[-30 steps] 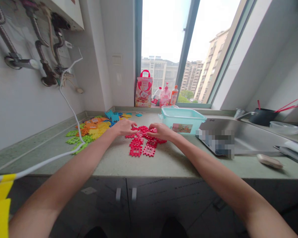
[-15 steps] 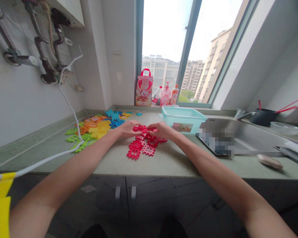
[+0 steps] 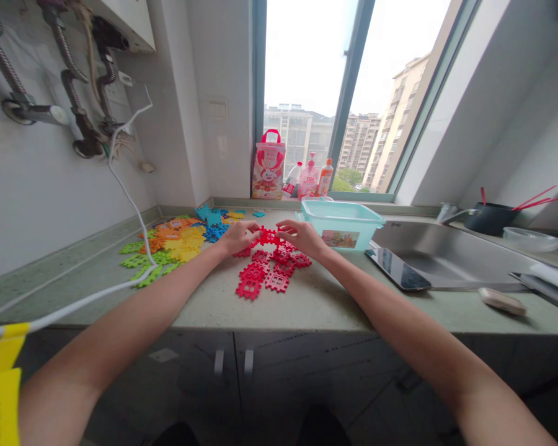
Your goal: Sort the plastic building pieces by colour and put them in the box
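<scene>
A red interlocking building tile (image 3: 270, 236) with a window-like cutout is raised upright between my two hands. My left hand (image 3: 240, 238) pinches its left edge, fingers closed. On the opposite edge, the fingers of my right hand (image 3: 303, 238) are closed too. Beneath them, several more red tiles (image 3: 251, 287) lie loosely overlapping on the counter (image 3: 214, 303). To the left spreads a pile of tiles sorted roughly by colour: green ones (image 3: 132, 261), orange ones (image 3: 167, 230), yellow ones (image 3: 188, 243) and blue ones (image 3: 214, 232).
A turquoise plastic bin (image 3: 343, 214) stands right of my hands. Beyond it are a phone (image 3: 397, 270), a steel sink (image 3: 451, 244) and a beige oblong object (image 3: 502, 301). A white cable (image 3: 134, 198) crosses the left side. A pink bag (image 3: 268, 171) and bottles (image 3: 309, 179) line the windowsill.
My hands have moved slightly apart and lifted a red tile, which now shows upright between them. The red tiles on the counter look much the same.
</scene>
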`<state>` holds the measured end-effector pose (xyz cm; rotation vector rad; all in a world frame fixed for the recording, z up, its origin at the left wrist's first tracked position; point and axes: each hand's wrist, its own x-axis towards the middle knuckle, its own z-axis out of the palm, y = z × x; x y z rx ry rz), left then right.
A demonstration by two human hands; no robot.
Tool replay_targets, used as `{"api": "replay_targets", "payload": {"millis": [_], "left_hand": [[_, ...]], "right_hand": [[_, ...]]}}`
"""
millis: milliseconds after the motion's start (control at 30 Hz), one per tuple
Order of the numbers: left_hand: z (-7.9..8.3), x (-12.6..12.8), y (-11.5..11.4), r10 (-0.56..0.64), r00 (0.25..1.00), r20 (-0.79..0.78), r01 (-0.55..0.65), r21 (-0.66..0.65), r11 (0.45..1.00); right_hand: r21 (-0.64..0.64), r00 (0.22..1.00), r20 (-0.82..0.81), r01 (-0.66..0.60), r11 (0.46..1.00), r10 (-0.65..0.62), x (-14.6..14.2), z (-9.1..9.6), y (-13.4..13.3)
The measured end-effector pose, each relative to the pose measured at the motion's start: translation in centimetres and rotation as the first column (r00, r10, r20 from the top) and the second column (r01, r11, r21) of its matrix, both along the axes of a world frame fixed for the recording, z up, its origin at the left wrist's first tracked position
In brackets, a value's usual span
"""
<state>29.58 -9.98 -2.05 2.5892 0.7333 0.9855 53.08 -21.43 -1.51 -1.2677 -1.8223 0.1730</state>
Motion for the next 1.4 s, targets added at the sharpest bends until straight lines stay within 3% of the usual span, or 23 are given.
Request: {"api": "replay_targets", "payload": {"millis": [133, 267, 467, 633, 767, 900, 1100, 1267, 1400], "left_hand": [[0.3, 0.2, -0.7, -0.024, 0.994, 0.106, 0.032, -0.081, 0.996], [0.1, 0.4, -0.9, 0.006, 0.988, 0.156, 0.027, -0.209, 0.978], [-0.1, 0.5, -0.6, 0.064, 0.986, 0.155, -0.010, -0.326, 0.945], [-0.3, 0.5, 0.3, 0.053, 0.970, 0.236, 0.040, -0.373, 0.927], [-0.3, 0.4, 0.6, 0.061, 0.972, 0.227, 0.031, -0.382, 0.924], [-0.2, 0.4, 0.2, 0.063, 0.990, 0.122, -0.027, -0.276, 0.961], [-0.5, 0.9, -0.2, 0.042, 0.999, 0.008, -0.041, -0.064, 0.997], [-1.0, 1.1, 0.4, -0.008, 0.995, -0.100, 0.002, -0.061, 0.998], [-1.2, 0.9, 1.0, -0.005, 0.989, -0.148, -0.003, -0.053, 0.999]], "right_hand": [[-0.104, 0.994, -0.099, 0.029, 0.994, -0.040, 0.4, -0.8, 0.7], [-0.232, 0.975, -0.221, -0.070, 0.970, 0.018, 0.3, -1.1, 0.8], [-0.209, 0.940, -0.288, -0.248, 0.946, 0.183, -0.6, -0.4, 0.0], [-0.155, 0.915, -0.266, -0.352, 0.923, 0.304, -0.9, 0.2, -0.8], [-0.035, 0.980, 0.017, -0.199, 0.979, 0.200, -0.7, 0.4, -0.9], [0.080, 0.961, 0.263, -0.109, 0.991, 0.085, -0.6, 0.4, -0.5], [0.038, 0.946, 0.320, 0.034, 0.999, -0.045, -1.4, -0.6, 0.8], [-0.031, 0.912, 0.390, 0.150, 0.988, -0.127, -1.8, -1.4, 2.1], [-0.040, 0.919, 0.373, 0.153, 0.987, -0.127, -1.8, -1.8, 2.6]]}}
